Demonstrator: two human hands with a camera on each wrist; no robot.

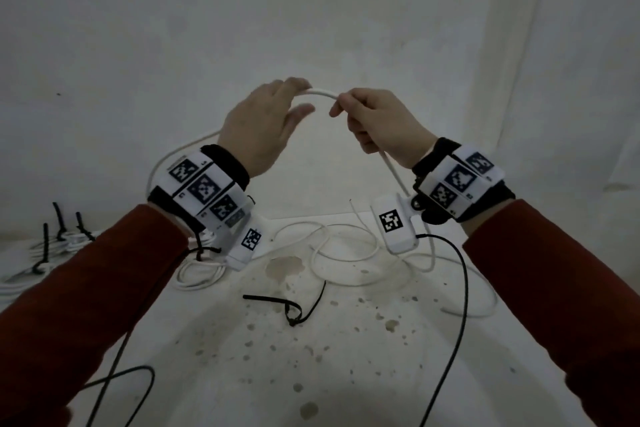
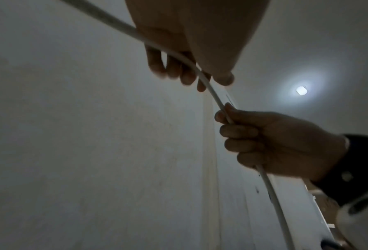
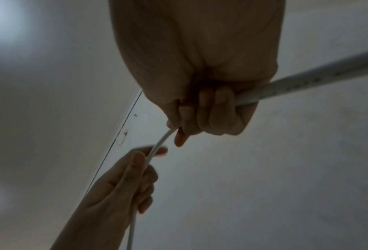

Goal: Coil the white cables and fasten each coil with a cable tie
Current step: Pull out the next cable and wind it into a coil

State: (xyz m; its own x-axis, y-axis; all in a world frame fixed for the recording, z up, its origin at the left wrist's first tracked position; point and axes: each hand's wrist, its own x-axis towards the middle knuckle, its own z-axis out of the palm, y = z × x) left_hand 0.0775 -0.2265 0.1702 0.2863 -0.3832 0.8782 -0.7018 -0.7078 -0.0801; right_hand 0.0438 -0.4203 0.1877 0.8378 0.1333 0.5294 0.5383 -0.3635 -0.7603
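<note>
Our right hand (image 1: 377, 125) grips the cable (image 1: 323, 94), left hand (image 1: 263, 125) loosely curled around it — slack below may tangle.

White work surface (image 1: 346, 374) marked with brown stains and scattered spots. Pale wall (image 1: 311, 10) behind, faint scuffs. Thin black cords (image 1: 460, 305) trail across surface at left and right. Round ceiling light (image 2: 301, 90) lit overhead.
</note>
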